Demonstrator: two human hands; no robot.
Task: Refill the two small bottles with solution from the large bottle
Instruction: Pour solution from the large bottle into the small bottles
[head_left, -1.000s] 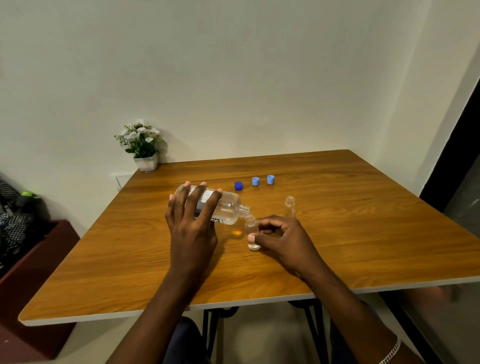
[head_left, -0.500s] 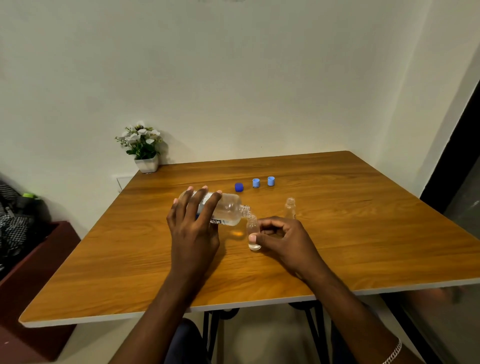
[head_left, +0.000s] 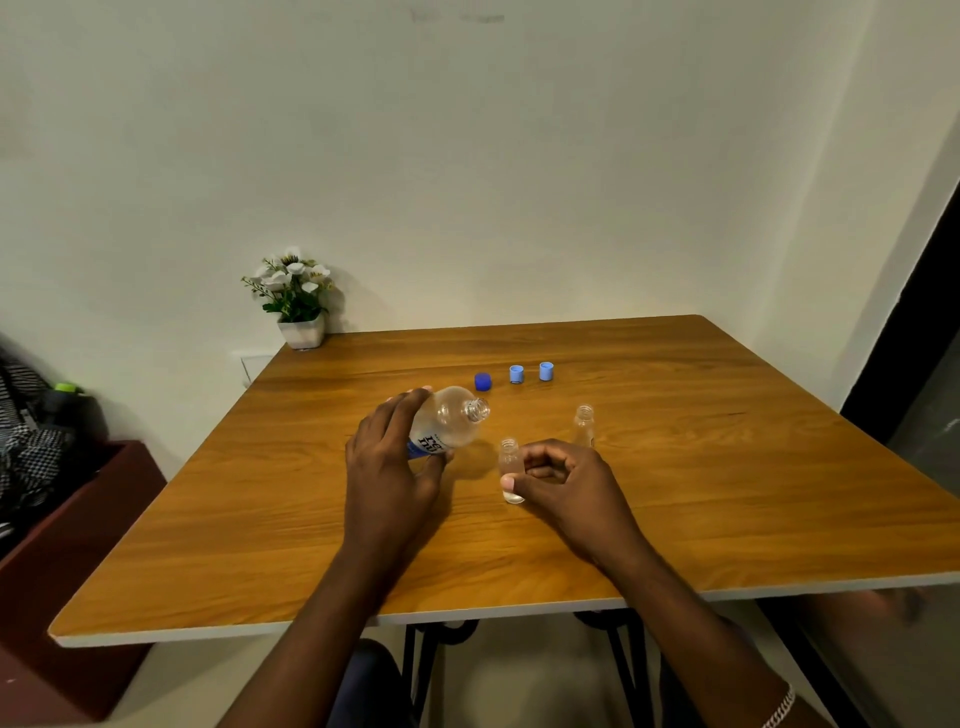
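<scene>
Up comes the large bottle (head_left: 452, 421)! Its neck has swung off the small bottle it was tipped over a moment ago, and the open mouth now points up and toward the far right, well apart from that little rim. The left hand (head_left: 389, 467) has its fingers wrapped over the bottle's body and the thumb underneath by the blue-and-white label, holding it tilted above the table (head_left: 727, 493). Clear liquid shows inside.

Just to the right, the near small bottle (head_left: 509, 454) stands upright on the wood, uncapped, with something pale at its very bottom. The right hand (head_left: 566, 483) steadies it: thumb pressed on the near side low down, fingers curled in beside it. How much liquid it holds I cannot tell.

Farther back and to the right, the far small bottle (head_left: 584, 423) stands upright on its own, also uncapped, with nobody touching it.

Beyond the bottles, three caps sit in a row on the tabletop: a dark blue cap (head_left: 482, 381) on the left, then the first light blue cap (head_left: 516, 374), then the second light blue cap (head_left: 546, 371).

At the far left corner, against the pale wall (head_left: 519, 182), sits a potted plant (head_left: 298, 306) with white flowers. A bracelet (head_left: 779, 713) glints on the right wrist. Left of the table stands a dark red piece of furniture (head_left: 78, 519).
</scene>
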